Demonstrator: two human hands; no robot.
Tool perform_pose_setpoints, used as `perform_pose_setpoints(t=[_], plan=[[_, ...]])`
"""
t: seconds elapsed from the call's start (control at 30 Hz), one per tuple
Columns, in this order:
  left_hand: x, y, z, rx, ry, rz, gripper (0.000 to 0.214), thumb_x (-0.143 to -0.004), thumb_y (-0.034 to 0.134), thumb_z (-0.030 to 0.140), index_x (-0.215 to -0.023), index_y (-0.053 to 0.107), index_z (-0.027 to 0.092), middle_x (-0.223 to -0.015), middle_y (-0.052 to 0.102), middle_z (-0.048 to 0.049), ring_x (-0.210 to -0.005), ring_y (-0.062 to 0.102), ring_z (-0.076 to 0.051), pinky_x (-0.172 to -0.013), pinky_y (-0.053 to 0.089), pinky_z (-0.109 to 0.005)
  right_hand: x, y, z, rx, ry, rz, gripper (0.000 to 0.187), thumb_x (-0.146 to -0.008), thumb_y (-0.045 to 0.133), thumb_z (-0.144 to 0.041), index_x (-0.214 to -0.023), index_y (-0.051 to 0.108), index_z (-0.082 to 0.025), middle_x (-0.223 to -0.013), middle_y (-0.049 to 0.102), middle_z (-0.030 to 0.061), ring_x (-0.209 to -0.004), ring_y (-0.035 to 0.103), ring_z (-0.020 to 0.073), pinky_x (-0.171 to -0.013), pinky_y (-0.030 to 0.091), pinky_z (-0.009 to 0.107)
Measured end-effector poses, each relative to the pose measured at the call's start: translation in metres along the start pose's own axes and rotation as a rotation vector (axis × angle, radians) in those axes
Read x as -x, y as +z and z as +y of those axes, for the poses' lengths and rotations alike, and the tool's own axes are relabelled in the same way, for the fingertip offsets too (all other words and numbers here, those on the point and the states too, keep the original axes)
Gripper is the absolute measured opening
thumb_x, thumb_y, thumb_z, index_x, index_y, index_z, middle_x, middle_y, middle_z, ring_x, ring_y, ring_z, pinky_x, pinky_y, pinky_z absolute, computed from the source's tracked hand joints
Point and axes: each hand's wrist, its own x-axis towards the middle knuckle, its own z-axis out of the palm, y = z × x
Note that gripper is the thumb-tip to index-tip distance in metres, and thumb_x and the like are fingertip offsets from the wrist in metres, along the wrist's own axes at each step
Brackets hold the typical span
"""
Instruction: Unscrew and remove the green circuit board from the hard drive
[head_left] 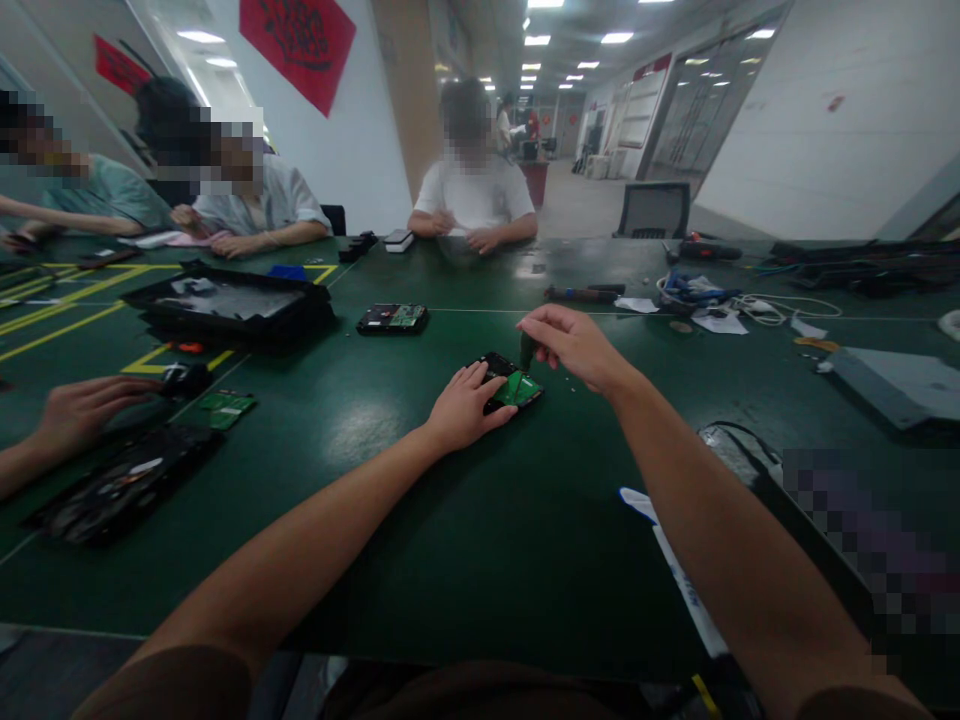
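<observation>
In front of me on the table lies a hard drive (523,389) with its green circuit board facing up. My left hand (466,405) rests over its near left end, fingers across the top and thumb along the near edge, holding it down. My right hand (574,345) is closed around the dark handle of a screwdriver (526,350). The screwdriver stands nearly upright with its tip down at the board; whether it sits in a screw is too small to tell. A few tiny bits (571,385) lie just right of the drive.
Another hard drive (392,318) lies farther back, left of a pen-like tool (585,294). A black tray (232,305) and a co-worker's hand (94,408) by a dark opened device (124,480) are at left. Cables (697,292) and a grey box (900,385) lie right. Several people sit opposite.
</observation>
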Motion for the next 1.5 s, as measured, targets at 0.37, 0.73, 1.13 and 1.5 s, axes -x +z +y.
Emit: perform_pose_setpoints(t=[0.37, 0.73, 1.13, 1.5], plan=[[-0.0001, -0.0009, 0.0005, 0.005, 0.004, -0.005, 0.066, -0.096, 0.055, 0.064, -0.147, 0.056, 0.023, -0.162, 0.043, -0.0129, -0.154, 0.035, -0.034, -0.126, 0.029, -0.054, 0.0006, 0.0023, -0.0044, -0.121, 0.053, -0.045, 0.029, -0.098, 0.06, -0.049, -0.112, 0.068, -0.024, -0.101, 0.072, 0.006, -0.062, 0.061, 0.0113, -0.049, 0.043, 0.026], [0.0, -0.0042, 0.0035, -0.004, 0.002, -0.011, 0.064, -0.097, 0.055, 0.062, -0.146, 0.058, 0.022, -0.162, 0.044, -0.0147, -0.152, 0.037, -0.035, -0.126, 0.029, -0.054, 0.0023, 0.0029, -0.0051, -0.082, 0.015, -0.055, 0.03, -0.092, 0.07, -0.05, -0.099, 0.063, -0.022, -0.102, 0.074, 0.0066, -0.06, 0.063, 0.0114, -0.046, 0.042, 0.026], [-0.0001, -0.0009, 0.0007, -0.015, 0.008, -0.004, 0.066, -0.096, 0.055, 0.063, -0.146, 0.058, 0.02, -0.162, 0.043, -0.0162, -0.152, 0.037, -0.035, -0.126, 0.029, -0.054, 0.0001, 0.0007, -0.0011, 0.001, 0.008, -0.002, 0.027, -0.093, 0.068, -0.049, -0.099, 0.066, -0.022, -0.084, 0.066, 0.0022, -0.063, 0.057, 0.0115, -0.05, 0.042, 0.026], [-0.0002, -0.0005, -0.0002, -0.007, 0.006, -0.01, 0.066, -0.096, 0.054, 0.064, -0.147, 0.057, 0.021, -0.162, 0.043, -0.0151, -0.153, 0.036, -0.035, -0.126, 0.029, -0.054, 0.0004, 0.0007, -0.0042, -0.111, 0.044, -0.071, 0.027, -0.098, 0.06, -0.047, -0.107, 0.067, -0.023, -0.105, 0.073, 0.0068, -0.063, 0.06, 0.0111, -0.05, 0.043, 0.027]])
